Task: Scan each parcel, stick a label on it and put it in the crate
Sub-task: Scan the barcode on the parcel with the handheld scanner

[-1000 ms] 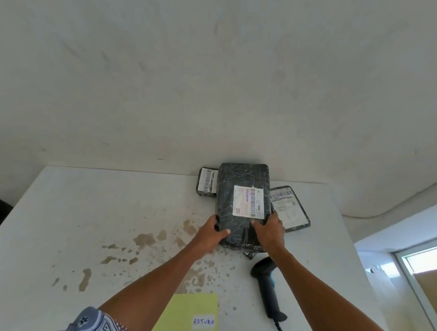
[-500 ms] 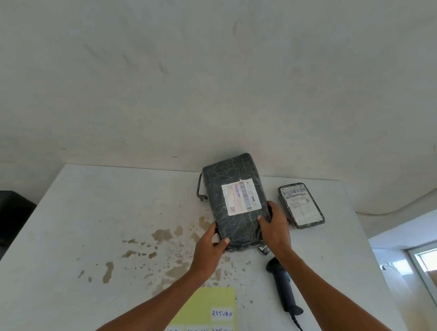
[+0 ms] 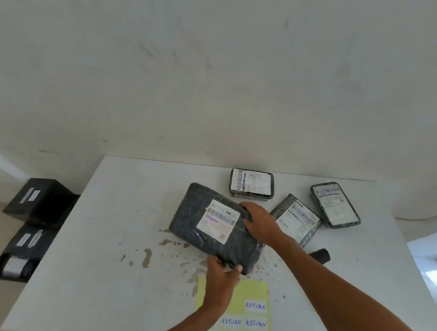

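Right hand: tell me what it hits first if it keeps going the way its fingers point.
The right hand points up-left across the large dark parcel it grips. Beyond that parcel's far edge, only bare table seems to lie in line, though depth is hard to judge.

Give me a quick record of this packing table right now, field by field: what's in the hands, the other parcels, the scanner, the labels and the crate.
held parcel: large dark parcel, white shipping label facing up, tilted
left hand: grip on the parcel's near corner
right hand: grip on its right edge
other parcels: three on the table, far parcel, middle parcel, right parcel, all label up
scanner: lying on the table, mostly hidden behind the right arm
label sheet: yellow, RETURN stickers, near edge
crate: black, left of the table, holds dark parcels
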Demonstrator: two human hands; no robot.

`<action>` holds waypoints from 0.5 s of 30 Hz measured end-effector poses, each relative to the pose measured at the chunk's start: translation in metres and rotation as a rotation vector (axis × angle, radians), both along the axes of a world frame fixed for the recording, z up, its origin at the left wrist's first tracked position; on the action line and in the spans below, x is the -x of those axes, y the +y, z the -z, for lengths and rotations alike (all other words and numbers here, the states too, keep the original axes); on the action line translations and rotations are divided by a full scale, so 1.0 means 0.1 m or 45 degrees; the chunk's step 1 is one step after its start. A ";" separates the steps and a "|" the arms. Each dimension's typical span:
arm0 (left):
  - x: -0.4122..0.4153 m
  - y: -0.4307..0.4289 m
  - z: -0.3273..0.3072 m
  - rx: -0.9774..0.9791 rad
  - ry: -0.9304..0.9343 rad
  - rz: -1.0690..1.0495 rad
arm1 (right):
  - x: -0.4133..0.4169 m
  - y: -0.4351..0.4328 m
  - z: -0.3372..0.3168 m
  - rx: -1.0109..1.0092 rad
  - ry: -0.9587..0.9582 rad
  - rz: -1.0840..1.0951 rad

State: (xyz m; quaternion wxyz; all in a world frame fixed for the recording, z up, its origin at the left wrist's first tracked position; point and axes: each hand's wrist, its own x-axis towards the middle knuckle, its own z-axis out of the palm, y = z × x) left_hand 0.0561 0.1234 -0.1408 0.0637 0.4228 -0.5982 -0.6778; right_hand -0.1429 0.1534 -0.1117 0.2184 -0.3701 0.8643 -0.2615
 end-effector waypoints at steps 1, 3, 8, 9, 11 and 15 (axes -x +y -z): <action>-0.02 0.00 0.02 -0.041 -0.030 0.069 | 0.02 -0.02 0.05 -0.085 0.022 -0.021; 0.00 -0.09 0.01 0.026 -0.193 0.341 | 0.03 0.00 0.15 -0.275 0.097 -0.095; 0.21 -0.65 -0.12 0.550 -0.355 0.882 | -0.26 0.14 0.33 -0.532 0.201 -0.215; 0.26 -0.78 -0.15 0.740 -0.372 0.914 | -0.38 0.16 0.36 -0.528 0.203 -0.186; 0.37 -1.06 -0.19 1.065 -0.377 0.880 | -0.61 0.24 0.43 -0.546 0.213 -0.145; 0.51 -1.53 -0.16 1.447 -0.513 1.115 | -0.76 0.41 0.53 -0.600 0.261 -0.191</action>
